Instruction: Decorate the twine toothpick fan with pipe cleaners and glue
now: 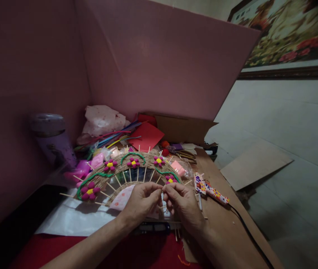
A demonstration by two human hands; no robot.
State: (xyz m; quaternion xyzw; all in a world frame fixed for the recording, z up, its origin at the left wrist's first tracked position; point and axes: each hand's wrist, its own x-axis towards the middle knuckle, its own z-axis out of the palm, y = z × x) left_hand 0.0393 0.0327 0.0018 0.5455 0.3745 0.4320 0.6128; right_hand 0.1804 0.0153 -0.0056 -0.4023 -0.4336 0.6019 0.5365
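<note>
A half-round woven fan of twine and wooden sticks (125, 170) stands on the table, decorated with pink and yellow clay flowers and green clay stems. My left hand (140, 201) and my right hand (183, 203) meet just below its inner arc, fingertips pinched together on something small that I cannot make out. A glue gun with a flowered pattern (211, 190) lies just right of my right hand, its black cord running toward me.
A purple bottle (54, 140) stands at the left. Red paper (146, 136), pipe cleaners, crumpled tissue and scissors (184, 153) pile up behind the fan. Pink boards wall in the table. A cardboard sheet (255, 164) lies on the floor at the right.
</note>
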